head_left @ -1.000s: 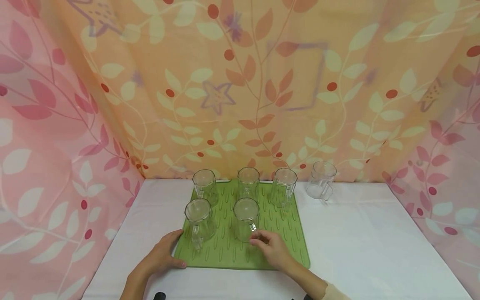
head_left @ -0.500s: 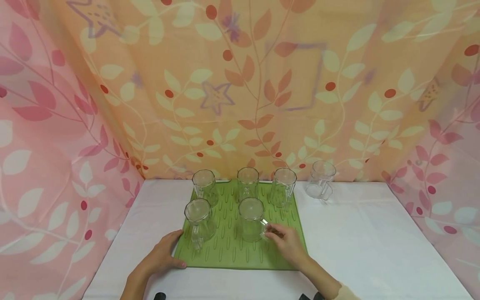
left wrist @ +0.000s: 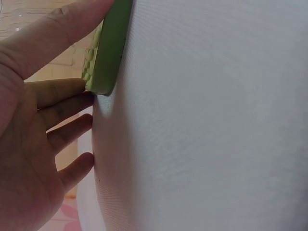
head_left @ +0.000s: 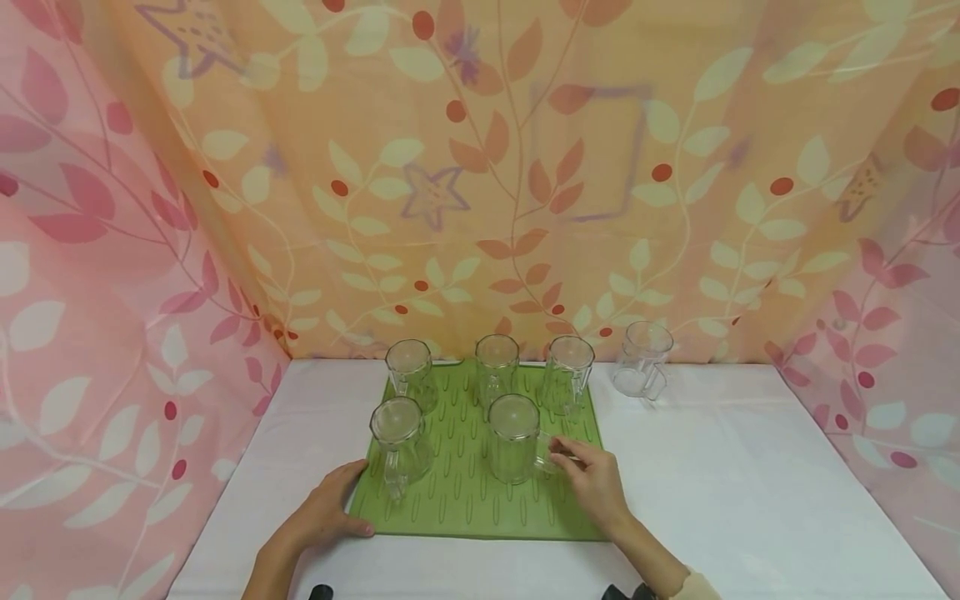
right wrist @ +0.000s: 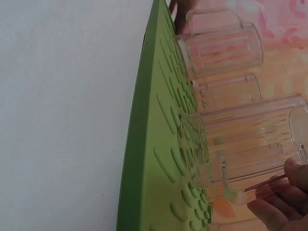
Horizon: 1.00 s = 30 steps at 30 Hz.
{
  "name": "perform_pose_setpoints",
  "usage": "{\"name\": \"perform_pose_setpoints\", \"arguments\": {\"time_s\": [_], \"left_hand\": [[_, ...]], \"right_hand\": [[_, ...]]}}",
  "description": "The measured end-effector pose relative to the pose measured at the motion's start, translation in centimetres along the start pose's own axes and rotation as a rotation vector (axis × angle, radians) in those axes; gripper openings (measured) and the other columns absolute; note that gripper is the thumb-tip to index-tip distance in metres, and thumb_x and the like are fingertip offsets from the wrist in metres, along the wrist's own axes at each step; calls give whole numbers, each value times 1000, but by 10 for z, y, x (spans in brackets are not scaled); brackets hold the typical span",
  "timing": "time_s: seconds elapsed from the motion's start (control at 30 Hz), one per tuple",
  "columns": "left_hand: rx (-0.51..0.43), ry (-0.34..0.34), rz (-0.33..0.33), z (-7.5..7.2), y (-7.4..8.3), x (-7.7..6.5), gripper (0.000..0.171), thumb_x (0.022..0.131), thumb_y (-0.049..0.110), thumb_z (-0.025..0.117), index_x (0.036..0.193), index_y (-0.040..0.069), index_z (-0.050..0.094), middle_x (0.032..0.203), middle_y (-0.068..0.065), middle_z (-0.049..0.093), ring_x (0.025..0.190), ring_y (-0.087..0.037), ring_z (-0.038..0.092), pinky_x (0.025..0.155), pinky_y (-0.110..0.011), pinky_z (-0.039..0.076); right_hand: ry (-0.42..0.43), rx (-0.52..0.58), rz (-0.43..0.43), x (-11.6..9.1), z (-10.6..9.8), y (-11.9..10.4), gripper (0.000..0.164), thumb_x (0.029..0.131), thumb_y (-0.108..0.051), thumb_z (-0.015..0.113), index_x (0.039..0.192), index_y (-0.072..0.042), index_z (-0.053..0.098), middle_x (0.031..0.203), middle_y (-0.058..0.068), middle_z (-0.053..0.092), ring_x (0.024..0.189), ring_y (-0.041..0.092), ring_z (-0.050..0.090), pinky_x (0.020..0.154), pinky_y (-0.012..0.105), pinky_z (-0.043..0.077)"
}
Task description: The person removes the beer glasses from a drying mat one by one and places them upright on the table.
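My right hand (head_left: 596, 483) pinches the handle of a clear glass mug (head_left: 513, 442) at the front middle of a green ridged mat (head_left: 465, 517). In the right wrist view the fingers (right wrist: 274, 207) bend at the handle, and the mug (right wrist: 250, 139) stands upright on the mat. My left hand (head_left: 322, 508) touches the mat's front left corner with fairly straight fingers, thumb along the front edge. The left wrist view shows the fingertips beside the mat's edge (left wrist: 108, 57). Another glass mug (head_left: 401, 442) stands at the mat's front left, handle towards me.
Along the mat's back edge stand three more glass mugs: left (head_left: 410, 375), middle (head_left: 497, 371) and right (head_left: 568, 375). One further mug (head_left: 642, 362) stands off the mat on the white tablecloth (head_left: 720, 483). Patterned cloth (head_left: 525, 275) walls the table at the back and sides.
My right hand has moved the front middle mug a little to the right across the mat, and its handle has turned to point further right. The left hand has stayed put.
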State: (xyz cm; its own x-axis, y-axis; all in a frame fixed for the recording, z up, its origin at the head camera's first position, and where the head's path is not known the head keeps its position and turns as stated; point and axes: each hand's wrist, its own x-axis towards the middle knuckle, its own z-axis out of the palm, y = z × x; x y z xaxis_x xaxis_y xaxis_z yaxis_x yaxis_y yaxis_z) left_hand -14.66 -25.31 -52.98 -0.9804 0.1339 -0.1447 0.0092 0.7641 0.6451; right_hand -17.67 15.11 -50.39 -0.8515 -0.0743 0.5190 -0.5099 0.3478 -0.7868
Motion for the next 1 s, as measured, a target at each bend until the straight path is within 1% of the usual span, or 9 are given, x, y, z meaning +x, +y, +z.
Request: {"name": "perform_pose_setpoints", "arguments": {"time_s": [0.17, 0.37, 0.5, 0.63, 0.73, 1.0], "left_hand": [[7, 5, 8, 0, -1, 1, 112, 44, 41, 86, 138, 4, 37, 141, -19, 35, 131, -42, 26, 104, -60, 21], [19, 5, 5, 0, -2, 2, 112, 44, 41, 86, 138, 5, 37, 141, -18, 36, 131, -42, 26, 103, -61, 22], [11, -5, -4, 0, -2, 2, 111, 45, 40, 86, 138, 5, 37, 142, -18, 35, 131, -42, 26, 103, -61, 22], [11, -8, -7, 1, -2, 1, 111, 45, 40, 86, 138, 5, 37, 142, -19, 35, 131, -42, 26, 103, -61, 22], [15, -7, -1, 0, -1, 0, 111, 45, 40, 86, 138, 4, 37, 141, -19, 35, 130, -42, 26, 103, -61, 22], [25, 0, 3, 0, 0, 0, 112, 45, 40, 86, 138, 5, 37, 141, -18, 35, 130, -42, 26, 102, -62, 22]], "right_hand": [[23, 4, -12, 1, -1, -2, 23, 72, 9, 69, 95, 4, 69, 86, 12, 70, 77, 26, 68, 62, 24, 56], [31, -15, -59, 6, -7, -28, 23, 70, 15, 67, 92, 10, 67, 83, 20, 68, 73, 33, 66, 60, 31, 56], [29, -41, -73, 9, -11, -38, 21, 71, 15, 67, 91, 10, 67, 82, 20, 68, 72, 32, 66, 60, 29, 56], [31, -55, -82, 12, -15, -42, 20, 72, 14, 67, 91, 8, 68, 82, 19, 68, 73, 31, 66, 61, 27, 56], [36, -48, -83, 14, -18, -43, 21, 72, 14, 67, 92, 8, 68, 83, 19, 68, 73, 30, 67, 61, 27, 56], [30, -51, -129, 21, -26, -49, 21, 71, 14, 68, 91, 10, 68, 82, 19, 68, 71, 31, 66, 60, 28, 56]]}}
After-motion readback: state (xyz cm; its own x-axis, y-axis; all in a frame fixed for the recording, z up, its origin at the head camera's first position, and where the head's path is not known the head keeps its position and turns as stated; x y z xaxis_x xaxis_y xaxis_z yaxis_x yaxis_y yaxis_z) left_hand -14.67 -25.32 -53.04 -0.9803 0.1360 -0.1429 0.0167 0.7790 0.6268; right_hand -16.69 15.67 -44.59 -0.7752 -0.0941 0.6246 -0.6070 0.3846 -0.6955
